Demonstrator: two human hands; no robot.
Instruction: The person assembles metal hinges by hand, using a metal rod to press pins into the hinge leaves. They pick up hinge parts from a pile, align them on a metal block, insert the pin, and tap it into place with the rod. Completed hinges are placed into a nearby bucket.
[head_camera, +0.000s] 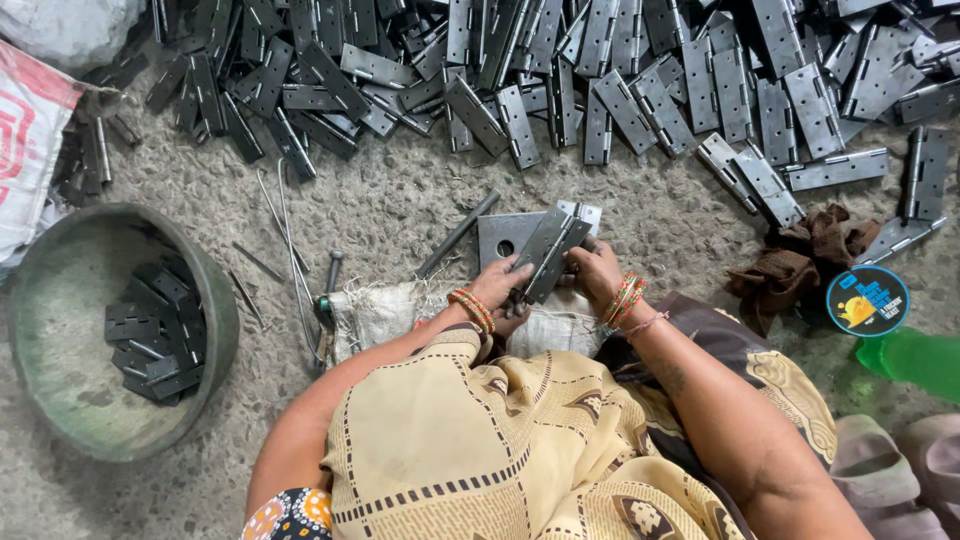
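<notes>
Big hinge pile (620, 90) spreads beyond the square steel block (505, 238); green pan (215, 300) left of it; left hand (497, 283) and right hand (597, 272) both grasp one hinge (548, 253) over the block; leaves could pinch fingers if grip slips

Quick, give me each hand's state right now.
Left hand: closed on the metal hinge.
Right hand: closed on the same hinge's other side.

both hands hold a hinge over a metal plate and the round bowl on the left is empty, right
Not quite: the head view shows the bowl holds several dark hinges. The rest stands: the left hand and right hand hold a hinge over the plate.
</notes>
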